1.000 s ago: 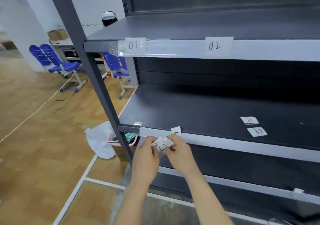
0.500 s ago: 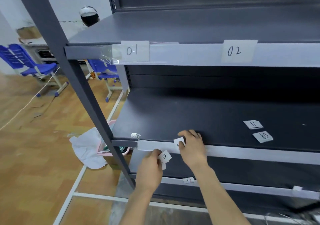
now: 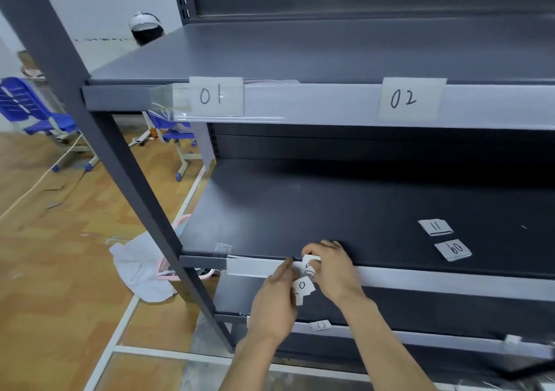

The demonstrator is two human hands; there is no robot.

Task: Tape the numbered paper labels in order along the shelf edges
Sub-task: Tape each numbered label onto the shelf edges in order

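A dark grey shelf unit fills the view. Labels "01" (image 3: 216, 96) and "02" (image 3: 410, 99) are taped on the top shelf's pale edge strip (image 3: 315, 105). My left hand (image 3: 276, 300) pinches a small stack of paper labels (image 3: 302, 288), a "0" showing on the top one. My right hand (image 3: 333, 266) holds one label (image 3: 309, 266) against the middle shelf's edge strip (image 3: 420, 279). Two loose labels, "11" (image 3: 435, 227) and "09" (image 3: 454, 249), lie on the middle shelf. A label "12" (image 3: 321, 325) sits on the lower shelf edge.
The slanted grey upright (image 3: 120, 162) stands left of my hands. A white cloth (image 3: 141, 267) and pink basket (image 3: 168, 267) lie on the wooden floor behind it. Blue chairs (image 3: 33, 111) and a white cable (image 3: 39, 180) are farther left. A bit of clear tape (image 3: 223, 248) sticks at the shelf corner.
My right hand took a label from beside the stack and pressed it on the middle shelf edge. My left hand rose with the stack toward it. The view moved closer.
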